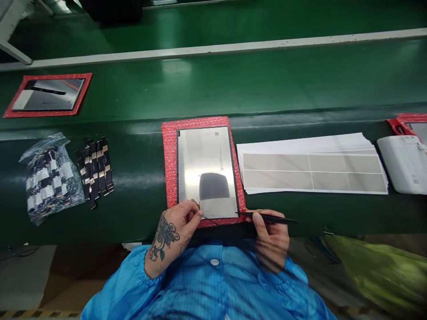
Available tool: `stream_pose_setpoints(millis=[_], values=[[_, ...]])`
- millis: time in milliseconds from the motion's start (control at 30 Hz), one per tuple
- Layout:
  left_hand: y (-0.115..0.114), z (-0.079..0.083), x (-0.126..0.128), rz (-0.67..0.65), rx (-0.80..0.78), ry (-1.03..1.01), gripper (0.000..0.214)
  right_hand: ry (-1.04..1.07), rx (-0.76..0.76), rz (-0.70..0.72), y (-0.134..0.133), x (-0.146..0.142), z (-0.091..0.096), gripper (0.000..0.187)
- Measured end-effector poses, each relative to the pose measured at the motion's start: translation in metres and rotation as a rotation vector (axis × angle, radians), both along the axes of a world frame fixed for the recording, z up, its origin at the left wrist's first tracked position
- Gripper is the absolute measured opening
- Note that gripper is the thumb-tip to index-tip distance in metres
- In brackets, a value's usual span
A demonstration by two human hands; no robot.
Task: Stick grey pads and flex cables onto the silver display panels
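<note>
1. The panel (190,155) is laid on red padding (171,169), beyond both hands.
2. Its lower-left corner is covered by the left hand (178,224); grip cannot be told.
3. Tweezers (273,218) are gripped by the right hand (273,235) beside its lower-right corner.
4. Sheets (276,162) are placed right, cables (96,166) left.

Left hand (175,229) hides LCD panel's (190,155) lower left corner; what it pinches unclear, just an orange sliver (198,205) showing. Right hand (275,238) covers part of black tool (276,219), tweezers or pick, can't tell; tip too fine to judge contact. Panel print too small to read. Bagged flex cables (50,180) indistinct through plastic. Right edge cuts white device (400,164), red foam sheet (410,117); top edge cuts black object (111,9).
</note>
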State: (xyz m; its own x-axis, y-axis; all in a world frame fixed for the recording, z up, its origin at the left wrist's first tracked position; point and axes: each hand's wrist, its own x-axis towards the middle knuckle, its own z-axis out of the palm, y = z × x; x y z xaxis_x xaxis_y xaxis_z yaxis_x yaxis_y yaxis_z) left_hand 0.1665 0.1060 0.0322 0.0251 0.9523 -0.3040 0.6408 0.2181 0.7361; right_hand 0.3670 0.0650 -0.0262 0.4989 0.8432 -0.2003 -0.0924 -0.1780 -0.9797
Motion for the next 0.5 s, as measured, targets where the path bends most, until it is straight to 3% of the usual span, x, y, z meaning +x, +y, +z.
stream_pose_setpoints(millis=[500], values=[[-0.0019,-0.0022,-0.0001,-0.051,0.018,0.097,0.023,0.041,-0.017,-0.01,-0.0011,0.0007,-0.0019,0.027]])
